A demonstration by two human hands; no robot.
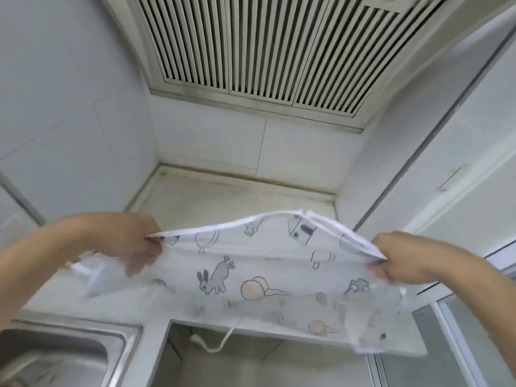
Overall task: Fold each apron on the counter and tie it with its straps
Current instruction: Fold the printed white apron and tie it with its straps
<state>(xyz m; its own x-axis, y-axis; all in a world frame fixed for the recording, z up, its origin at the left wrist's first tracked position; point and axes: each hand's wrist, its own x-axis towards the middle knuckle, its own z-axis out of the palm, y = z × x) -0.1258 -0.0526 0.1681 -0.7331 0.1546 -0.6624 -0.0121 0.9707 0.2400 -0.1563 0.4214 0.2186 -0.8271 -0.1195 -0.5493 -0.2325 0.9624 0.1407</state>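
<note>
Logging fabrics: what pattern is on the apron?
White apron with outline cartoon drawings, including a grey rabbit; head view.

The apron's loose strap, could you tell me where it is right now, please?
In the head view, the strap dangles below the counter's front edge, lower centre, right of the sink.

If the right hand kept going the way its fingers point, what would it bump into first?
The right hand points inward, toward the left hand, pinching one end of the apron. Going on, it would probably just bunch up the apron it holds, then meet the left hand. Depth is hard to judge.
</note>
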